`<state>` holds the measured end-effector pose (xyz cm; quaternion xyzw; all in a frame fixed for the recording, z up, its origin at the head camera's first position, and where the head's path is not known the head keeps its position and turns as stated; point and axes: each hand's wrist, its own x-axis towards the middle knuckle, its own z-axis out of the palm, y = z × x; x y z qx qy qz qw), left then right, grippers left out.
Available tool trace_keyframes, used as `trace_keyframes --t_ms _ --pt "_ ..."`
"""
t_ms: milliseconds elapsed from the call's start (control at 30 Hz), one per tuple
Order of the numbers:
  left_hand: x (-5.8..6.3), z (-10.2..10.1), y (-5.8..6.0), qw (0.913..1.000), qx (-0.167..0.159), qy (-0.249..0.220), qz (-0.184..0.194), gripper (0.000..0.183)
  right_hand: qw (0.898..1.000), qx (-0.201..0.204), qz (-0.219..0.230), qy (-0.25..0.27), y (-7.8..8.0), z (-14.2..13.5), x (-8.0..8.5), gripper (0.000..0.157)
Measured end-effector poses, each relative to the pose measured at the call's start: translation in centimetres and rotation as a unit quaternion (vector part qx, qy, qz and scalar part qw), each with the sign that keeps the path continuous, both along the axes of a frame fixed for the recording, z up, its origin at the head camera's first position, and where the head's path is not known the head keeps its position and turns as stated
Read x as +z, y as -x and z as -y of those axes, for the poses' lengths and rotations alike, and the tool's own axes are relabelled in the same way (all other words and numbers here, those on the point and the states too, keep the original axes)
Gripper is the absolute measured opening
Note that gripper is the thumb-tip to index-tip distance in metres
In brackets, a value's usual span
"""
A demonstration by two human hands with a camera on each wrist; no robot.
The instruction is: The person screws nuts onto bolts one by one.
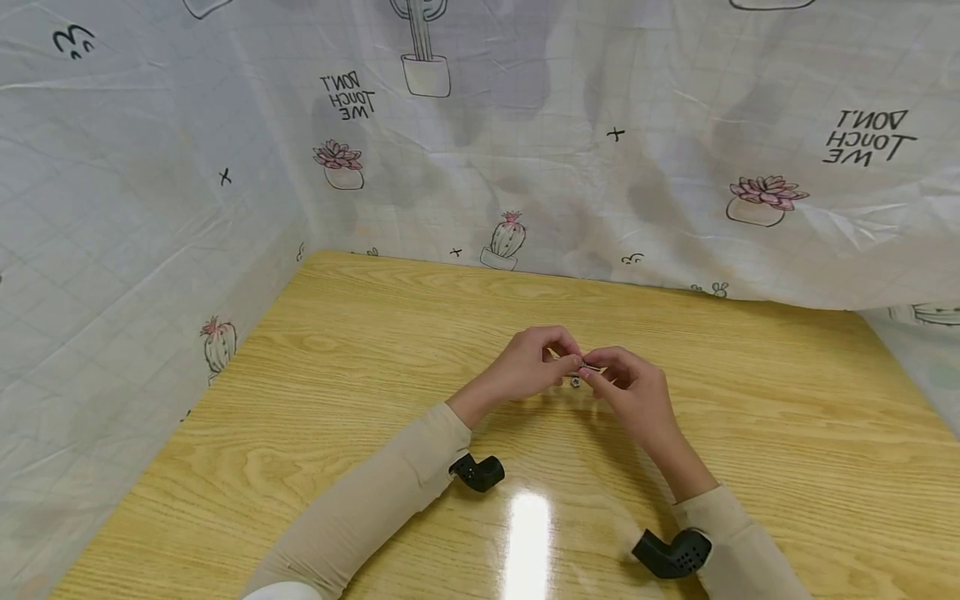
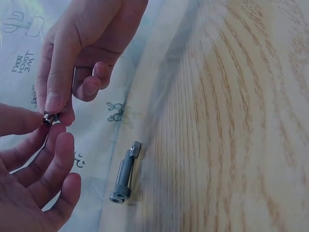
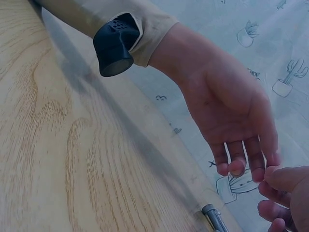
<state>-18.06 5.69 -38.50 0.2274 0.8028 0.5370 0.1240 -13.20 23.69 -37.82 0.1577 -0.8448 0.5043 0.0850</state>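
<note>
Both hands meet over the table with their fingertips together around a small metal bolt [image 2: 49, 119]. My left hand [image 1: 528, 365] pinches it between thumb and fingertips from the left. From the other side, my right hand [image 1: 636, 393] pinches it with thumb and forefinger, its other fingers loosely bent. One round, hollow end of the bolt shows in the left wrist view; fingers hide most of the rest. Just below the hands, several bolts [image 2: 124, 173] lie close together on the table, with a nut [image 2: 135, 149] at one end of the group.
The wood-grain table [image 1: 360, 333] runs back to a pale printed curtain [image 1: 555, 167] hanging behind it and along its left side. Black wrist camera mounts [image 1: 480, 473] stick out from both beige sleeves. A bright light reflection lies on the near tabletop.
</note>
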Motion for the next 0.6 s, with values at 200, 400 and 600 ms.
trace_keyframes --t_ms 200,400,600 --pt "0.06 0.0 -0.08 1.0 0.004 0.002 -0.001 0.005 1.0 0.002 0.002 0.001 -0.02 0.0 0.04 0.014" --pt "0.04 -0.04 -0.09 0.9998 0.004 0.006 -0.016 0.005 1.0 0.0 0.006 0.001 -0.05 -0.02 0.03 0.014" --pt "0.11 -0.04 -0.12 1.0 0.003 -0.001 -0.006 0.007 1.0 -0.003 0.005 -0.006 -0.08 0.0 0.17 0.014"
